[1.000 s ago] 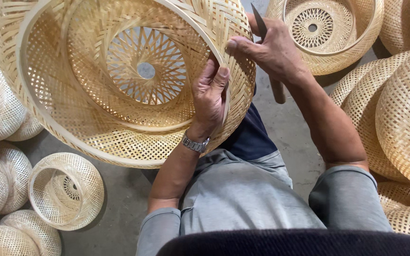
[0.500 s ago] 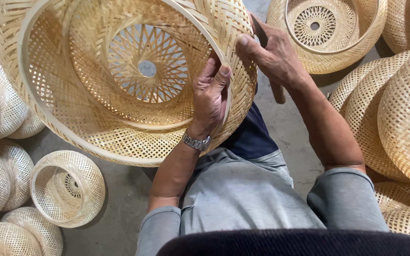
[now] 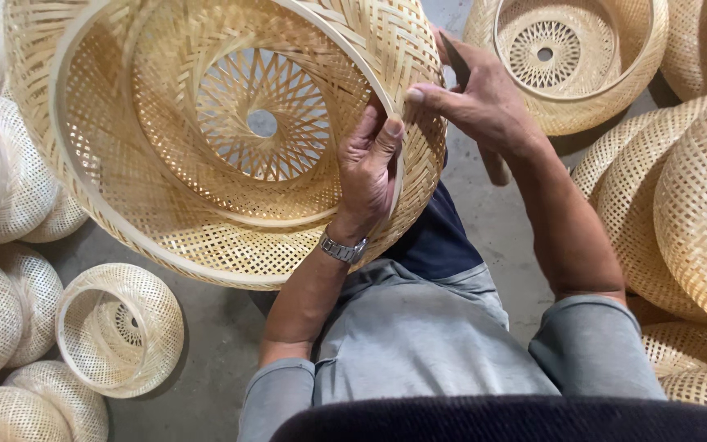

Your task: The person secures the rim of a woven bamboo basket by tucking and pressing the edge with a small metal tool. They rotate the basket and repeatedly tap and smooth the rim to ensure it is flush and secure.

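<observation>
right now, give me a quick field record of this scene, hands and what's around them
left hand: grips the rim of the large woven bamboo basket, thumb inside
right hand: pressed on the basket's outer weave, holding a dark blade
wrist: metal watch
floor: small basket lower left, shallow basket upper right

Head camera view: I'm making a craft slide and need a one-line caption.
Left hand grips the rim of a large woven bamboo basket while the right hand holds a blade against it.
</observation>
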